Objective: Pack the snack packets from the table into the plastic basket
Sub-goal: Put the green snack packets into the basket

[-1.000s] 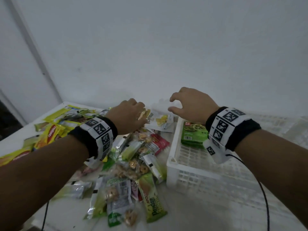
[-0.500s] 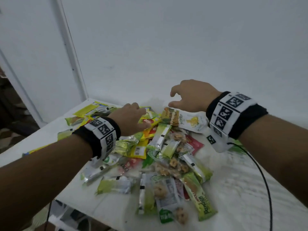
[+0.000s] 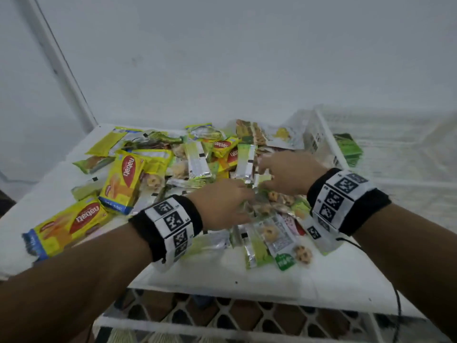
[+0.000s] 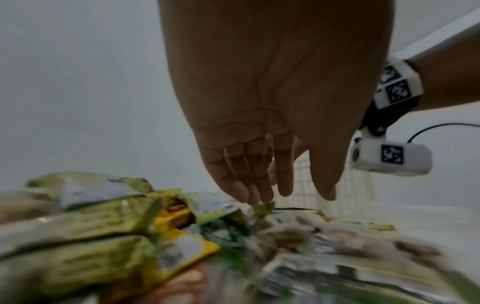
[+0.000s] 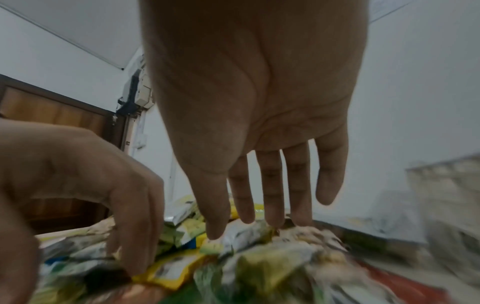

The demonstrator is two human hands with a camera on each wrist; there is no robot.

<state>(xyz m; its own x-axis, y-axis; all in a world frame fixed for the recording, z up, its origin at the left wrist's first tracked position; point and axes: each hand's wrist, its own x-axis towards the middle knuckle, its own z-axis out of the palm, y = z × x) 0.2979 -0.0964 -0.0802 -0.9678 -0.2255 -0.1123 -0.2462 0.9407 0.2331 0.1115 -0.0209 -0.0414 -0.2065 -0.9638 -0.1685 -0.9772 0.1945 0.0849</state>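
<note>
While spreading across the table (image 3: 333,276), lying beside the basket (image 3: 329,142) in a glossy, crinkled heap: packets (image 3: 197,164). Reaching in to gather, likely; next, closing on a bunch and carrying it right. Hovering slack-fingered, gripping nothing: left hand (image 3: 220,206), right hand (image 3: 286,174).

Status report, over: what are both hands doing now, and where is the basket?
Left hand and right hand open, fingers down on the pile of snack packets. White plastic basket at right, green packet inside. Nothing blocking.
</note>
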